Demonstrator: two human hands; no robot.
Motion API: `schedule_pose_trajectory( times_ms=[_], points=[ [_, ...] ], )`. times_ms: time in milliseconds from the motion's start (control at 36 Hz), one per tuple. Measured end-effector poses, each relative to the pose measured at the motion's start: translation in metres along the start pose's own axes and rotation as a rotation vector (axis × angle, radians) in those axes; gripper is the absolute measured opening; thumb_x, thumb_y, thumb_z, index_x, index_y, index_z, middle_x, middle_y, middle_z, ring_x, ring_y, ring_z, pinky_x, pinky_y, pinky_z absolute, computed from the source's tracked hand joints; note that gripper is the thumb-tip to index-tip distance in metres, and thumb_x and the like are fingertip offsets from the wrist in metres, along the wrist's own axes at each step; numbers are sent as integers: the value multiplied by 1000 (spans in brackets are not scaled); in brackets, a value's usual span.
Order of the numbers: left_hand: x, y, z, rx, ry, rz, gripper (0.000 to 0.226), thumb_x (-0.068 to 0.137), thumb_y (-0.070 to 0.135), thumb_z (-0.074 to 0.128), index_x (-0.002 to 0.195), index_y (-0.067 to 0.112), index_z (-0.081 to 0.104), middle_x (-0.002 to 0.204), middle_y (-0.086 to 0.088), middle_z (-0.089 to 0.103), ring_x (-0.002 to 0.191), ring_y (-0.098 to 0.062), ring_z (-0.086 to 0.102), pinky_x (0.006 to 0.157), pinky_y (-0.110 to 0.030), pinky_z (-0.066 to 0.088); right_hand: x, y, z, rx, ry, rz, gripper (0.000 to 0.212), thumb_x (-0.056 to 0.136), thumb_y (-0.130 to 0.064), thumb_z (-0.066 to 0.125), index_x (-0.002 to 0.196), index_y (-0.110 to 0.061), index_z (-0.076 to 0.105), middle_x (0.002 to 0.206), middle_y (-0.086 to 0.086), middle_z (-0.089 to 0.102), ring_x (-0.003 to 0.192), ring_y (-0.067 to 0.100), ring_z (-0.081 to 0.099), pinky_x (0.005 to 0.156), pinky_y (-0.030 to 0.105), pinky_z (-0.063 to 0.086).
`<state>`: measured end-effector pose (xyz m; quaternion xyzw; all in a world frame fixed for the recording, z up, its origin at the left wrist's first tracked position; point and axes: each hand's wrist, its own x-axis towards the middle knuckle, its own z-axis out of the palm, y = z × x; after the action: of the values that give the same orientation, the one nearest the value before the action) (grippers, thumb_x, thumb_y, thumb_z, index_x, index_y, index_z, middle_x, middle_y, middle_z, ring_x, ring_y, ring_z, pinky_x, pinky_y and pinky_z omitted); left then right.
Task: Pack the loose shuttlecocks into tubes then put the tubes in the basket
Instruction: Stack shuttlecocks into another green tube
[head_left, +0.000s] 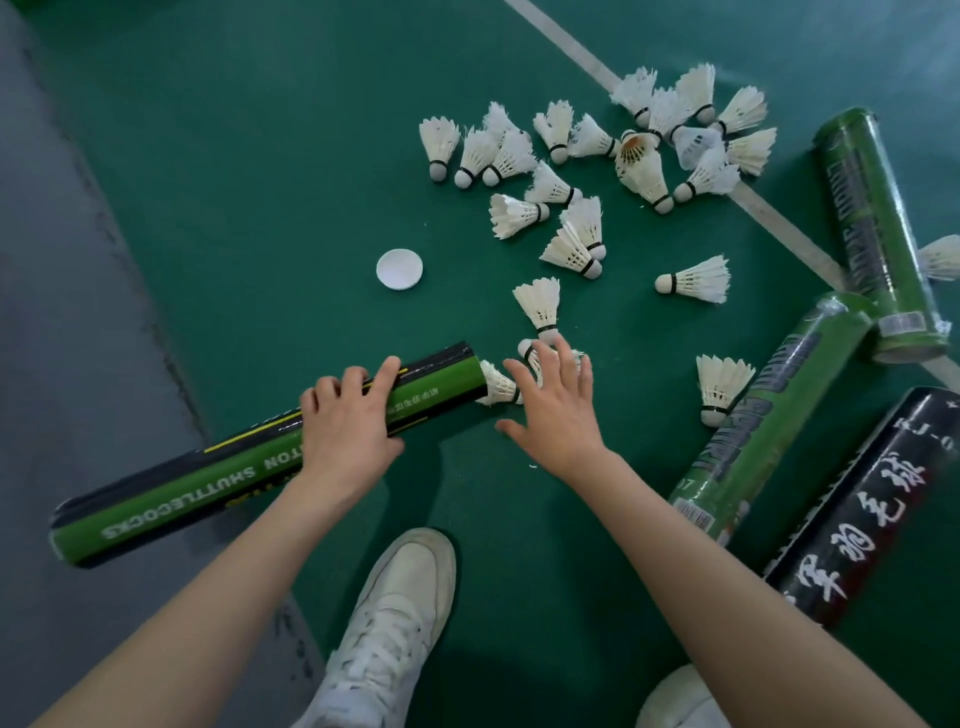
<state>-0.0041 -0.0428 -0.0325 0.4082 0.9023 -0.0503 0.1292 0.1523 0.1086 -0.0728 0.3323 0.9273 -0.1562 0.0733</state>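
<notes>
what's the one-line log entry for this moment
left hand: grips green tube | right hand: open, fingers spread over loose shuttlecock | tube mouth: half-inserted shuttlecock sticking out | white cap: off, on floor

Soft, even light from above; faint shadows lie on the floor (249, 171). Centre sharp, edges bent by wide-angle distortion.

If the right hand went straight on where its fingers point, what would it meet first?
Probably the shuttlecock lying under the fingertips of the right hand. A second shuttlecock lies just beyond, cork toward the hand. The hand's height above the floor is unclear.
</notes>
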Motion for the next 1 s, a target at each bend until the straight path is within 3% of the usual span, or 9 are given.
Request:
schedule_pose_trajectory(
  times_ms=[167,222,333,500,611,667,778,861,1000],
  points=[
    [-3,-10,5,-38,22,-54,82,77,31,69,143,31,20,132,-6,41,115,-31,37,100,-41,26,13,-18,6,-274,-37,-158,77,95,-14,44,153,-29,-5,160,10,7,146,34,-16,108,65,-15],
    [-1,-16,5,-41,46,-75,80,78,34,69,141,31,21,130,-6,41,112,-31,38,99,-41,27,17,-20,3,-335,-84,-213,73,93,-5,40,153,-26,5,156,12,15,147,33,-12,109,67,-14],
    [5,-23,5,-75,70,-101,77,78,40,70,140,30,25,127,-7,44,109,-33,39,97,-44,28,15,-15,0,-366,-160,-208,54,85,-1,56,135,-15,42,142,12,34,146,31,8,109,67,-10],
    [5,-6,5,-62,27,-24,82,76,30,69,142,31,22,131,-4,40,115,-30,35,100,-40,24,1,8,-1,45,173,-67,22,88,-21,66,107,-10,63,115,12,56,119,36,49,111,55,26],
    [2,16,7,-44,-5,32,83,79,31,66,145,32,16,134,-4,37,117,-29,34,102,-39,24,-9,21,-16,46,-55,34,34,97,-45,47,115,-20,62,145,5,37,145,26,13,117,54,2],
    [1,24,9,-37,-25,47,83,80,31,65,145,32,14,135,-4,36,118,-29,34,102,-39,23,-13,27,-18,172,-54,47,37,96,-50,45,116,-24,64,154,3,24,147,23,2,117,52,-2],
    [1,30,13,-26,-43,55,83,80,30,66,145,31,15,134,-5,37,118,-29,34,102,-40,24,-8,31,-21,502,147,230,27,99,-37,47,111,-19,62,144,7,36,139,24,23,114,42,22],
    [4,31,13,-29,-54,49,82,80,29,66,145,31,16,133,-5,37,117,-29,34,102,-40,24,4,30,-22,520,41,315,26,101,-35,42,111,-15,55,122,6,51,116,26,45,98,41,39],
    [9,32,10,-25,-59,43,82,80,28,66,145,31,16,133,-5,37,117,-29,34,101,-39,24,11,31,-24,491,-41,280,34,103,-40,31,108,-14,52,100,6,58,98,29,53,86,42,43]
  ],
)
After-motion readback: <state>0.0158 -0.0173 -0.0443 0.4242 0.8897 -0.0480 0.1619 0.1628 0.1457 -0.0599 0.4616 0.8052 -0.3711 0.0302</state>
